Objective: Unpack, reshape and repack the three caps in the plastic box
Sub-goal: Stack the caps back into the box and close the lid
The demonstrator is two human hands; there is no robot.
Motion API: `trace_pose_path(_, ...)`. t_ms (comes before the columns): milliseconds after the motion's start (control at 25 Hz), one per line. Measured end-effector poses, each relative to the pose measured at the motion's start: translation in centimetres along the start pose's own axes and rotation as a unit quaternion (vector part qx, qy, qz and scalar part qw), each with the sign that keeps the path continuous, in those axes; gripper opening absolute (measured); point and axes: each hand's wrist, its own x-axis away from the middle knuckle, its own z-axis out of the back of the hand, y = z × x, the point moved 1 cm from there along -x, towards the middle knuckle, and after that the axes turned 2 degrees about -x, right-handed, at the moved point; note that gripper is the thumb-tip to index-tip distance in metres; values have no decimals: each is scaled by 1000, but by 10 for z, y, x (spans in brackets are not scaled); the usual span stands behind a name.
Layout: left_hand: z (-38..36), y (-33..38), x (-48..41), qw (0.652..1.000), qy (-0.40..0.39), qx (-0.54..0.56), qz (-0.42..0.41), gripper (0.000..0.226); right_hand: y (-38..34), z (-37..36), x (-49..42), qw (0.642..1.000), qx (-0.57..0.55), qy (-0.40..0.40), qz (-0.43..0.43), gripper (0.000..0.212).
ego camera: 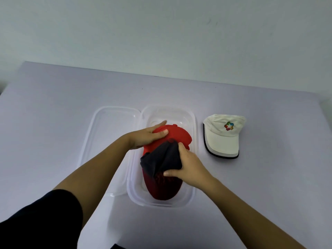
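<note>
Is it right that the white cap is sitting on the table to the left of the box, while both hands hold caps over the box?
Not quite. The head view shows the white cap on the table to the right of the box.

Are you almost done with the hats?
Not yet. Done: the lid is off and the white cap sits on the table. In hand: the left hand grips the red cap, the right hand the dark cap, over the box. Left: repacking everything.
</note>
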Motion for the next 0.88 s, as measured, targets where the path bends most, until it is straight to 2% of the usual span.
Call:
trace_pose_path(80,1,-1,-4,997,59,-42,19,63,6,2,-11,999,-5,-22,-36,91)
trace_pose_path(200,0,-1,-8,975,164,-149,28,38,11,3,-28,997,-2,-37,-75,96)
trace_pose_path(320,-4,4,-7,945,242,-218,20,35,14,3,-38,995,-11,-35,-96,107)
trace_pose_path(400,-10,0,-2,953,242,-179,-13,49,13,2,-38,994,-7,-21,-104,118)
trace_pose_path(480,-23,-10,7,956,241,-161,-48,58,12,-1,-35,995,-8,6,-104,120)
trace_pose_path(600,-42,-29,9,946,256,-199,-30,58,12,-10,-27,998,4,1,-70,114)
trace_pose_path(720,-51,-34,7,944,276,-182,-11,57,12,-18,-21,998,50,5,-46,107)
trace_pose_path(880,-49,-16,14,917,335,-209,-58,58,4,-10,-6,996,71,55,-6,97)
